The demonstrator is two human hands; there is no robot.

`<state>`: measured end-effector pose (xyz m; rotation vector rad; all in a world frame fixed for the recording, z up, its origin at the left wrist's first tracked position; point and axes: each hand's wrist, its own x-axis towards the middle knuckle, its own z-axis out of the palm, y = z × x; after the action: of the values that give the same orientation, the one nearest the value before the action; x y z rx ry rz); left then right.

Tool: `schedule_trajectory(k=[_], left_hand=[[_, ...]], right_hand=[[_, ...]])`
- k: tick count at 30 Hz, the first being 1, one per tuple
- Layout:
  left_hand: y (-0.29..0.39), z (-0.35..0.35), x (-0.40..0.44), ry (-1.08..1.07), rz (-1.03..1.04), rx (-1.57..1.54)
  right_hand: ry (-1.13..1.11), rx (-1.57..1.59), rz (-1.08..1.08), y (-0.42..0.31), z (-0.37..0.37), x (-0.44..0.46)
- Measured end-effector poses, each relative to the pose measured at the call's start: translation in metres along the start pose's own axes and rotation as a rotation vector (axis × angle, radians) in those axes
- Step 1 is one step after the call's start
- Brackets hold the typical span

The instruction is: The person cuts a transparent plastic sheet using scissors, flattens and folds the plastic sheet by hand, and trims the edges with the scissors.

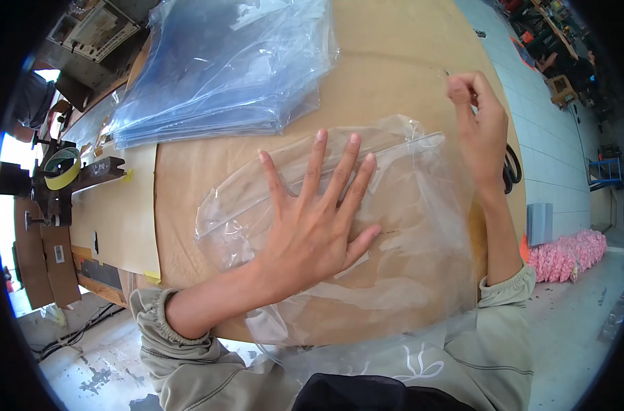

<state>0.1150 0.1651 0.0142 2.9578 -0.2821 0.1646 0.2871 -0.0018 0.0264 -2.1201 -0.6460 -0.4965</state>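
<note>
A clear plastic piece (408,288), perhaps a bag or cover, is spread over the brown table surface, its lower edge hanging over the front towards my lap. A straight seam or strip runs diagonally across its upper part. My left hand (312,219) presses flat on the plastic with fingers spread. Raised at the right, beyond the plastic's upper right corner, my right hand (478,127) has its fingers curled into a pinch. A tiny dark tip shows by those fingertips, too small to name. Beside the right wrist are black loop handles (510,168), probably of scissors, partly hidden by the arm.
A stack of clear bluish plastic sheets (223,89) lies at the table's back left. At the left stand a dark metal fixture with a yellow tape roll (63,169) and a cardboard box (48,264). A pink bundle (571,255) sits on the floor right.
</note>
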Motion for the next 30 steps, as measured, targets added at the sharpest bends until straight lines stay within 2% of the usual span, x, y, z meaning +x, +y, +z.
schedule_trajectory(k=[3,6,9,12,14,16,18,21,24,27,30], left_hand=[[0.001,0.001,0.001,0.024,0.002,-0.006],[0.0,0.001,0.001,0.031,0.001,-0.025],[-0.001,0.0,0.001,-0.021,0.001,-0.048],[-0.001,-0.003,0.001,-0.078,-0.002,-0.042],[-0.001,-0.003,0.001,-0.064,-0.014,-0.057],[-0.001,-0.003,0.0,-0.007,-0.039,-0.1],[-0.001,-0.004,0.0,-0.043,-0.052,-0.089],[-0.001,-0.003,0.001,-0.058,-0.037,-0.072],[-0.002,-0.003,0.001,-0.081,-0.016,-0.051],[-0.004,-0.003,0.0,-0.081,-0.002,-0.054],[-0.006,-0.001,0.0,-0.067,0.018,-0.074]], right_hand=[[-0.141,0.023,-0.023,-0.022,0.004,-0.007],[-0.432,-0.005,0.233,-0.011,-0.002,-0.009],[-0.771,0.173,0.307,0.008,-0.011,0.0],[-0.707,0.578,0.301,0.015,-0.012,-0.006],[-0.646,0.807,0.422,0.004,-0.018,-0.005],[-0.655,0.884,0.541,-0.006,-0.023,-0.005],[-0.739,0.806,0.659,-0.01,-0.025,-0.006],[-0.706,0.654,0.622,-0.006,-0.021,-0.005],[-0.615,0.49,0.473,-0.006,-0.01,-0.013],[-0.58,0.483,0.427,-0.002,-0.006,-0.016],[-0.566,0.432,0.476,-0.001,-0.006,-0.014]])
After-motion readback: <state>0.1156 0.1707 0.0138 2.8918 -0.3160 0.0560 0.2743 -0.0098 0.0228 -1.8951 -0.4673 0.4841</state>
